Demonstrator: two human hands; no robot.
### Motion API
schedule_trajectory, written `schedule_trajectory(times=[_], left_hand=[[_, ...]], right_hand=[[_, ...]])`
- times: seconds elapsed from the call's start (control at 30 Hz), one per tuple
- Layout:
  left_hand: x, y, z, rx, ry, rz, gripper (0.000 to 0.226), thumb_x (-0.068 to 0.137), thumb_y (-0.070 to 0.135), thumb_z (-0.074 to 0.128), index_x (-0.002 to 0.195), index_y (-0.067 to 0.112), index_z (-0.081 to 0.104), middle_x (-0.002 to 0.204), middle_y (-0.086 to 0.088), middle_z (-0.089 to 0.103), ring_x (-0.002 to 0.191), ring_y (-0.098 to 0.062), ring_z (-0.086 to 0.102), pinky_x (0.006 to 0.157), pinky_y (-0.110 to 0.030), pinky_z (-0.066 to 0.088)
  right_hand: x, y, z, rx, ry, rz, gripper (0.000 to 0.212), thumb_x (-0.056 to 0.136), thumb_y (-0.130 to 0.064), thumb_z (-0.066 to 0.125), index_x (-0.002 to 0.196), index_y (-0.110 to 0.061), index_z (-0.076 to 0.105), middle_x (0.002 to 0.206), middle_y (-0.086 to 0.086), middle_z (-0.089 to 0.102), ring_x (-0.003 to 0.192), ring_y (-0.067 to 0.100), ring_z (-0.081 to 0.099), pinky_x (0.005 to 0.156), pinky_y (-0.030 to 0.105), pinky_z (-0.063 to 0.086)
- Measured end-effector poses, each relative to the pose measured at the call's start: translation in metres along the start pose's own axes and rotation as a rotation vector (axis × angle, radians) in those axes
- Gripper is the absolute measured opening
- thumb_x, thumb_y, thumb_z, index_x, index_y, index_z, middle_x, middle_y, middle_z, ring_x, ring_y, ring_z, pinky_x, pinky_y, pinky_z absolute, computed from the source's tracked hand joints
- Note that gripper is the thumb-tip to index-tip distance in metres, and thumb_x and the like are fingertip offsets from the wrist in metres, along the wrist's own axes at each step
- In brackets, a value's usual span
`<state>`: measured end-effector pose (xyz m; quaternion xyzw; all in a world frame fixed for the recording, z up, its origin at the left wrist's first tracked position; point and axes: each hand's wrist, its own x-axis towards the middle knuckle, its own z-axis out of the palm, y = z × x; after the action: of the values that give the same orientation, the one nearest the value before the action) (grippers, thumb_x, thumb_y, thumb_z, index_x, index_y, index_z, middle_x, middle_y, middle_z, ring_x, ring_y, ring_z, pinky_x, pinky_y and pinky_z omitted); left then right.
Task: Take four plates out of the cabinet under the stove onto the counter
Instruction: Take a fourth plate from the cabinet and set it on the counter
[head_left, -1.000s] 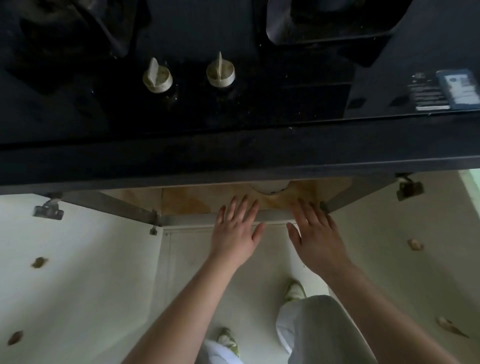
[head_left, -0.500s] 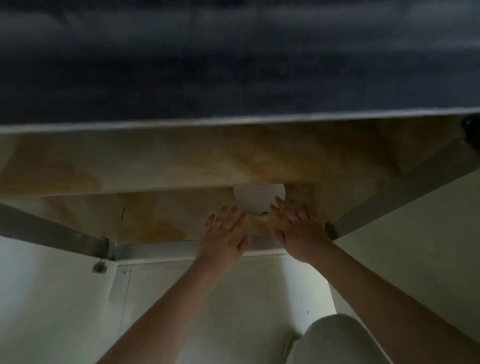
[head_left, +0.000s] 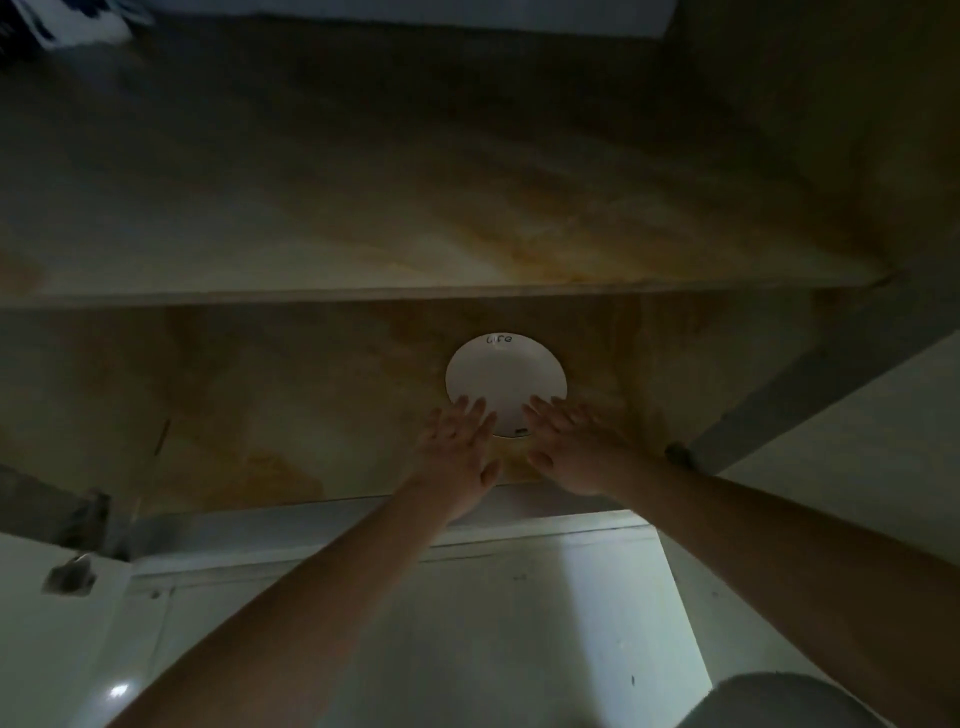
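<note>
The round white ceramic plate (head_left: 506, 382) is lying flat on the stained yellowish lower shelf (head_left: 270, 415) of the cabinet, directly ahead of both hands. The left hand (head_left: 457, 447) and right hand (head_left: 569, 449) are reaching in spread and flat, fingertips overlapping its near rim on either side, roughly equally near. Whether more plates are stacked beneath cannot be determined.

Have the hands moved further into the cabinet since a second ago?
Yes. Both hands went forward, from the cabinet floor's front edge to the plate.
</note>
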<state>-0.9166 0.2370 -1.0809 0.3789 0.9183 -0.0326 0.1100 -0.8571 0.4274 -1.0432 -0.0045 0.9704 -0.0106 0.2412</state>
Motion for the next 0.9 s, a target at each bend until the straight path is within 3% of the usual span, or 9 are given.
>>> schedule_trajectory(times=[0.17,0.57,0.73,0.9], left_hand=[[0.019,-0.008,0.022,-0.064,-0.033,-0.024,0.072,0.102,0.051,0.030,0.158,0.018,0.001,0.167,-0.005,-0.009,0.152,-0.025,-0.011,0.120,-0.048,-0.006],[0.034,-0.017,0.046,-0.053,-0.144,0.028,0.069,0.104,0.039,0.037,0.159,0.018,0.001,0.167,-0.005,-0.004,0.152,-0.022,-0.008,0.119,-0.042,-0.011],[0.035,-0.024,0.049,-0.080,-0.084,0.087,0.063,0.104,0.043,0.032,0.158,0.017,0.010,0.167,-0.006,0.009,0.152,-0.022,0.002,0.120,-0.042,-0.005],[0.026,-0.033,0.047,-0.063,0.068,0.187,0.046,0.102,0.038,0.039,0.144,0.019,0.043,0.147,-0.004,0.045,0.137,-0.024,0.035,0.115,-0.038,0.019]], right_hand=[[0.034,-0.005,0.003,-0.013,-0.132,0.063,0.068,0.102,-0.048,0.023,0.154,-0.021,-0.009,0.163,0.000,-0.012,0.149,0.023,-0.006,0.120,0.046,0.003],[0.053,-0.003,0.051,0.074,-0.115,0.041,0.074,0.096,-0.045,0.041,0.155,-0.022,0.002,0.163,0.004,0.006,0.149,0.023,0.003,0.117,0.045,0.004],[0.055,-0.002,0.058,0.102,-0.067,0.018,0.079,0.091,-0.046,0.048,0.154,-0.021,0.008,0.162,0.007,0.012,0.147,0.026,0.011,0.116,0.045,0.011],[0.047,-0.001,0.061,0.123,0.010,-0.073,0.067,0.086,-0.043,0.053,0.148,-0.029,0.032,0.152,0.004,0.036,0.136,0.028,0.034,0.111,0.043,0.028]])
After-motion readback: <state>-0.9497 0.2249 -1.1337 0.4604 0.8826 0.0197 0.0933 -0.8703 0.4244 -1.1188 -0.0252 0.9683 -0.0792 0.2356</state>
